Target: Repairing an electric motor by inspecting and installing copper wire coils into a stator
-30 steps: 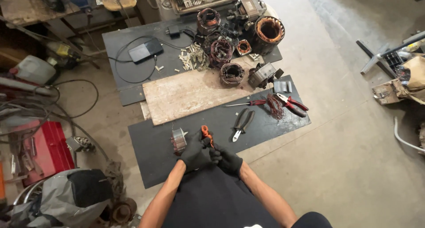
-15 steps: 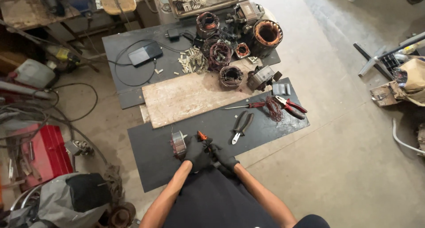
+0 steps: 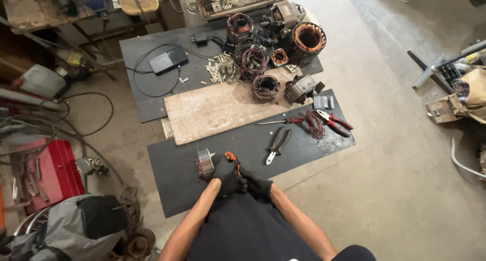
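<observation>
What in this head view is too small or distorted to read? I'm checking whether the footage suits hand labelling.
Head view: even, soft light without glare or hard shadows; wide-angle bending at the edges; the black-gloved left hand and right hand are tiny and merge with the dark mat, so the grip on the orange-handled tool is unclear.

Two gloved hands, the left hand [image 3: 228, 176] and the right hand [image 3: 257, 186]. One small motor core [image 3: 205, 163] beside them. Two dark mats [image 3: 314, 144]. One wooden board [image 3: 217, 110]. Two pairs of pliers, one black-handled [image 3: 277, 143], one red-handled [image 3: 334, 123]. One red-handled screwdriver [image 3: 283, 121]. One tangle of copper wire [image 3: 315, 125]. One red toolbox [image 3: 50, 172]
</observation>
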